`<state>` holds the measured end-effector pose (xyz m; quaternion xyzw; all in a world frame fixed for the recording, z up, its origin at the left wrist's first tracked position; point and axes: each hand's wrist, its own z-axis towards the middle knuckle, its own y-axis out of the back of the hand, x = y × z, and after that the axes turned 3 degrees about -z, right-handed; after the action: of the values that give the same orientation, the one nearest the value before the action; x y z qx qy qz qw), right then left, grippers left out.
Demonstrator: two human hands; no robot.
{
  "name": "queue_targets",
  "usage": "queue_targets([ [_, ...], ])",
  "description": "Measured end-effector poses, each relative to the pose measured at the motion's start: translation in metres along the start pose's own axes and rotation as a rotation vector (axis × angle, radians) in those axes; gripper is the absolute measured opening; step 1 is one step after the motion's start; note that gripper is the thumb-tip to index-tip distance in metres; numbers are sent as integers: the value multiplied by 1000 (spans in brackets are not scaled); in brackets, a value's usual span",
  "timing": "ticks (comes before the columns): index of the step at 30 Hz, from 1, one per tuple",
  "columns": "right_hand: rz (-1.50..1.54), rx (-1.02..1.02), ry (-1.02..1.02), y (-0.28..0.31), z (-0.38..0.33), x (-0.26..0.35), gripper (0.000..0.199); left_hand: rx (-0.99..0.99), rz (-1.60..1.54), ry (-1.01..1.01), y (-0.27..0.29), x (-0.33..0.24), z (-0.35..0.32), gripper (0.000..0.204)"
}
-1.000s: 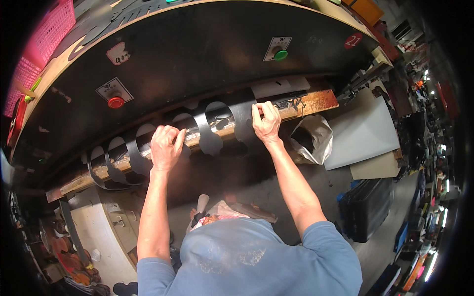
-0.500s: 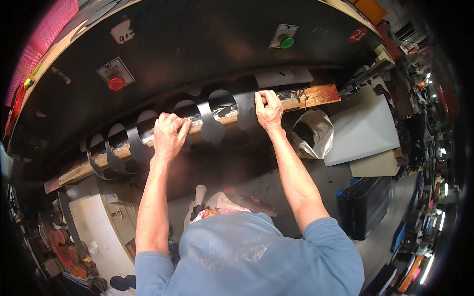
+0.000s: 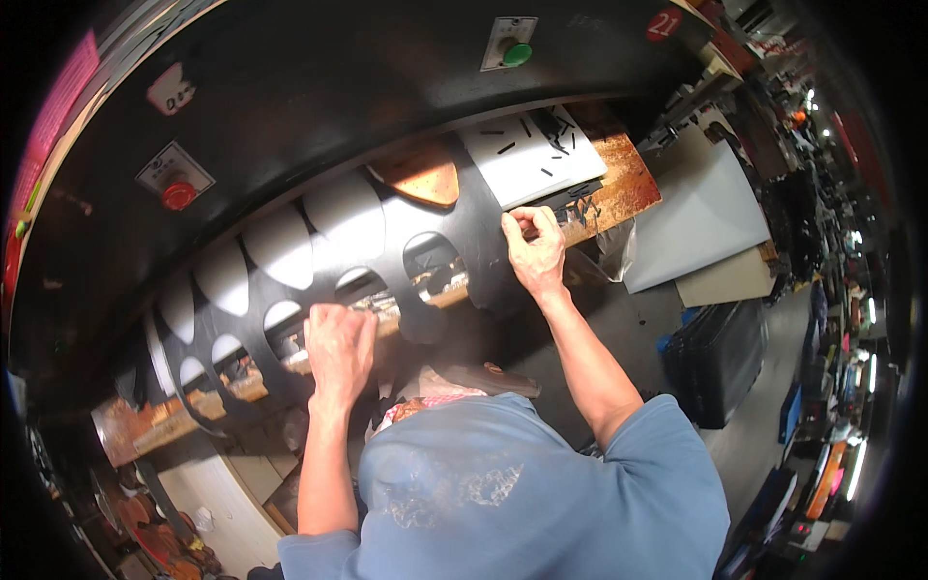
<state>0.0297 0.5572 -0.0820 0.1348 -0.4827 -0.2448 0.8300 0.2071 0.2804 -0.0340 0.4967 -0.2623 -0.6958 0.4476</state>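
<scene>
holding one long dark sheet (image 3: 454,251) with rows of rounded cut-outs, two bare hands work at the front of a big black machine. roughly ten openings can be counted in the sheet, an upper row of larger ones and a lower row of smaller ones, though the far left end curves out of clear sight. the sheet lies along the rusty surface (image 3: 619,188) below the machine's black housing, standing tilted up from it. one white plate (image 3: 532,155) with short black slots sits at its right end. on the housing there is one red button (image 3: 179,195), one green button (image 3: 517,54) and one red round sticker (image 3: 663,25).

left hand (image 3: 338,353): arm stretched straight up from the blue shirt, palm down, its grip closed over the sheet's lower edge. right hand (image 3: 534,249): arm reaching out, elbow slightly bent, fingers curled, its grip pinched on the sheet's right edge just beside the white plate.
</scene>
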Motion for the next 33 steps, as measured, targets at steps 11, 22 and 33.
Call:
queue_targets([
  [11, -149, 550, 203, -89, 95, 58, 99, 32, -275, -32, 10, 34, 136, 32],
  [22, -2, 752, 182, -91, 145, 46, 95, 33, 15, -155, -78, 78, 210, 52],
  [33, 844, 612, -484, -24, 144, 44, 104, 188, 30, -31, -65, 63, 219, 60],
])
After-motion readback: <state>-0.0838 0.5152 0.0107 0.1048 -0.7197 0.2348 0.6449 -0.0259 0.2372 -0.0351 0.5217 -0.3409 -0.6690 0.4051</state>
